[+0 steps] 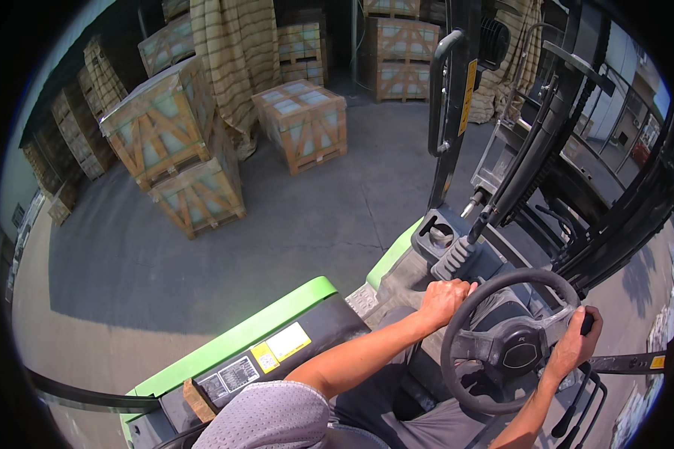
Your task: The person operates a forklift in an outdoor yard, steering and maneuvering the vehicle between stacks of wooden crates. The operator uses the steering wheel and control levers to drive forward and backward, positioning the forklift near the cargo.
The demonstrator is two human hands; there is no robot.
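Observation:
Sitting at the controls of a forklift, I have a black steering wheel (457, 322) in front of me. My right hand (574, 340) is closed round a black spinner knob (588, 322) at the wheel's right rim. Beside the wheel's upper left rim, my left hand (446, 300) is curled closed; what its fingers hold, if anything, is hidden. A grey ribbed boot (454, 258) at a lever's base stands just beyond that hand. Black control levers (564, 421) rise to the right of the wheel, below my right hand.
Wooden crates stand ahead left: a stacked pair (161, 123) and a single crate (307, 123). More crates (404, 56) are piled behind hanging tan curtains (236, 60). The forklift's mast (535, 142) and black pillar (457, 105) block part of the front view. A green side cover (307, 295) lies left.

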